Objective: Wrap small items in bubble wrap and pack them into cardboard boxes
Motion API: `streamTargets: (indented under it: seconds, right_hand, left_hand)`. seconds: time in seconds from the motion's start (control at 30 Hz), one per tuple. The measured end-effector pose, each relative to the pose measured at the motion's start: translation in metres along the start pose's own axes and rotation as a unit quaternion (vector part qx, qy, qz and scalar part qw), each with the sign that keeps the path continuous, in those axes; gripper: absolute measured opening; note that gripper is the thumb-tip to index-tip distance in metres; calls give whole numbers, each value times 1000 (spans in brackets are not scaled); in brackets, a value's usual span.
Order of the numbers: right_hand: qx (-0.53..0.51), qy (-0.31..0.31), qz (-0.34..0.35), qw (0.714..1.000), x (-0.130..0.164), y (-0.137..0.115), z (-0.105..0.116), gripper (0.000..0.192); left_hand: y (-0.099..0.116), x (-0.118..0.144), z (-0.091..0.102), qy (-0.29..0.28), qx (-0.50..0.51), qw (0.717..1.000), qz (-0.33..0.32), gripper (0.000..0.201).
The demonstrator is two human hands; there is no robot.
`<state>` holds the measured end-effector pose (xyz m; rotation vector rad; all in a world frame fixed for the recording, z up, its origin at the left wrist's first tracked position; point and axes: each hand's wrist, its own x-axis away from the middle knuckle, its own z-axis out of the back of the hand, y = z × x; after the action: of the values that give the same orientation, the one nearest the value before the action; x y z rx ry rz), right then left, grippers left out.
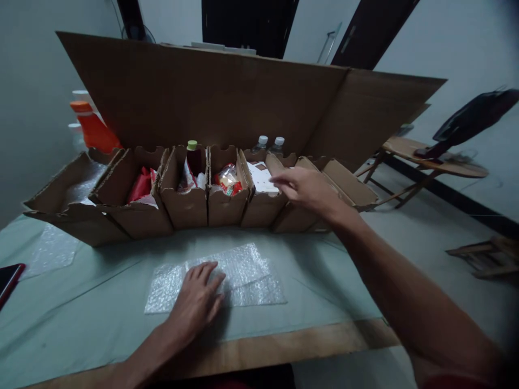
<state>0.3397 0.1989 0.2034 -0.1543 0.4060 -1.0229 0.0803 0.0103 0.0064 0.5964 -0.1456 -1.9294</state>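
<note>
My left hand lies with fingers spread on a flat sheet of clear bubble wrap on the table. My right hand reaches over the row of cardboard bins, its thumb and fingers bent together at the right edge of a white box. That box leans inside a cardboard bin right of the middle. Left of it, another bin holds a food item in a clear and red wrapper. The contents of the bins under my right forearm are hidden.
More bins hold a dark bottle with a green cap and a red packet. An orange bottle and clear bottles stand behind the row. A tall cardboard panel rises at the back. A phone lies far left.
</note>
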Motion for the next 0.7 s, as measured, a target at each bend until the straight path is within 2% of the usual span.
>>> streamTargets:
  seconds: [0.03,0.07,0.13,0.23,0.3,0.4,0.47,0.53,0.6,0.7]
  right_hand:
    - [-8,-94,-6,995,-23,1,1,28]
    - [-15,-163,-9,987,-44,2,-2,30]
    - [-38,-265,-17,963,-73,9,-13,30]
    - [-64,-327,-27,942,-86,23,-35,18]
    - [-75,-328,-40,941,-83,29,-48,11]
    - [-70,-270,-64,958,-75,27,-59,19]
    - [-46,-208,-78,974,-69,18,-53,29]
    - [-14,-136,-85,987,-61,4,-33,36]
    - [19,-37,-84,996,-44,-11,0,31]
    - [6,103,-52,993,-1,-28,48,22]
  left_hand:
    - [3,-1,-5,-25,7,1000,-1,33]
    - [4,-3,-9,-43,12,999,3,30]
    - [0,-5,-14,-62,16,998,13,27]
    - [-7,-5,-17,-54,9,998,10,26]
    - [-9,-3,-17,-43,8,999,7,26]
    - [-7,-2,-18,-36,14,999,2,25]
    - [-7,-1,-20,-31,16,999,3,25]
    - [-9,-1,-22,-26,18,999,2,25]
    - [-12,0,-23,-12,30,999,-1,24]
    - [-10,1,-17,64,69,996,7,27]
